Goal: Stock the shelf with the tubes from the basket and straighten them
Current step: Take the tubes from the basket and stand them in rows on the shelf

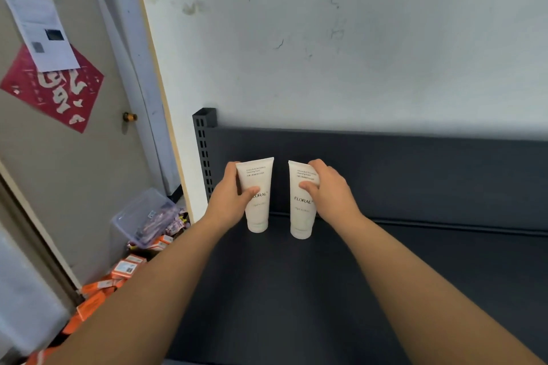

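You have a tube in each hand now, both standing cap-down on the dark shelf (415, 275) near its left end. Your left hand (229, 201) wraps the left tube (258, 184) from the outer side, thumb pressed across the front by the FLORAL print, fingers behind. Your right hand (332, 190) grips the right tube (301, 210) the same way, thumb on the face, clamped high on the body.

The two tubes stand close, with a narrow gap between them, in front of the shelf's back panel (415, 175). The left one looks near upright; the right one leans a touch, its flat crimped top tipped left toward its neighbour. That's what to fix, I'd say. Ease the right tube's top away until both edges run parallel, and turn both so the labels face you square.

Keep the caps flat on the shelf as you let go; these look top-heavy and soft, so squeezing hard could bow them. Loosen one hand at a time and check each stands before you leave it.

The basket isn't clearly in view; a clear plastic bin (142, 213) and orange boxes (124, 268) sit down at the left, but whether more tubes wait there I can't tell.
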A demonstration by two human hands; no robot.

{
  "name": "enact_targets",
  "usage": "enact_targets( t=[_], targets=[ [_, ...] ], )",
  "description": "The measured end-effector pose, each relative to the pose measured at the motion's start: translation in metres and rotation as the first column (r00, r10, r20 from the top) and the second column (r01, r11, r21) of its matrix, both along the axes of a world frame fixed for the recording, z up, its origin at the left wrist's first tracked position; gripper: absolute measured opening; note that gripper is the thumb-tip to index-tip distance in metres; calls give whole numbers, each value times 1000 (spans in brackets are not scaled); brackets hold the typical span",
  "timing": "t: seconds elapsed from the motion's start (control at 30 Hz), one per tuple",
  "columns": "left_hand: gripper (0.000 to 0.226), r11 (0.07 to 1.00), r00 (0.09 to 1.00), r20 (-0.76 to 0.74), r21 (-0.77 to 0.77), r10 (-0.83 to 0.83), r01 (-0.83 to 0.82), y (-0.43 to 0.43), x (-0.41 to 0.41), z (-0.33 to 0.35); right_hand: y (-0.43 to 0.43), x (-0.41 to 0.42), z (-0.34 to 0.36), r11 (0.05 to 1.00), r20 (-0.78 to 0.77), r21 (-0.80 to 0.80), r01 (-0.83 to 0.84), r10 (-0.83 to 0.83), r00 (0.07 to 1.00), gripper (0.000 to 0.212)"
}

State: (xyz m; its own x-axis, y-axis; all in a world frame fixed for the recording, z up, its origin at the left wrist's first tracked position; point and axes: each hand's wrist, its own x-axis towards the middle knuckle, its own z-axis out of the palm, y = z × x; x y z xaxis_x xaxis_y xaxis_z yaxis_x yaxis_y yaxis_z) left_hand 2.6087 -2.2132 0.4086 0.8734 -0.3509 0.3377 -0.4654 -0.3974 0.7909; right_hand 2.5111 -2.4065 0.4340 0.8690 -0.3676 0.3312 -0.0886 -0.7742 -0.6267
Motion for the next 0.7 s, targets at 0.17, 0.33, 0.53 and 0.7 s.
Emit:
enact_targets(
  t=[0.17, 0.33, 0.53, 0.7],
  targets=[
    [42, 999, 999, -3, -3, -48, 48, -2, 18, -3, -6, 17, -1, 1000, -6, 1, 24, -24, 1000, 30],
    [40, 997, 996, -52, -22, -76, 75, -3, 27, -2, -8, 25, 1, 999, -30, 23, 28, -27, 999, 36],
    [49, 992, 992, -107, 94, -73, 83, 0, 21, -2, -14, 15, 9, 997, -103, -76, -14, 6, 995, 58],
    [71, 983, 991, -128, 173, -45, 67, 6, 5, 6, -17, -3, 15, 977, -64, -211, -15, 2, 998, 61]
  ],
)
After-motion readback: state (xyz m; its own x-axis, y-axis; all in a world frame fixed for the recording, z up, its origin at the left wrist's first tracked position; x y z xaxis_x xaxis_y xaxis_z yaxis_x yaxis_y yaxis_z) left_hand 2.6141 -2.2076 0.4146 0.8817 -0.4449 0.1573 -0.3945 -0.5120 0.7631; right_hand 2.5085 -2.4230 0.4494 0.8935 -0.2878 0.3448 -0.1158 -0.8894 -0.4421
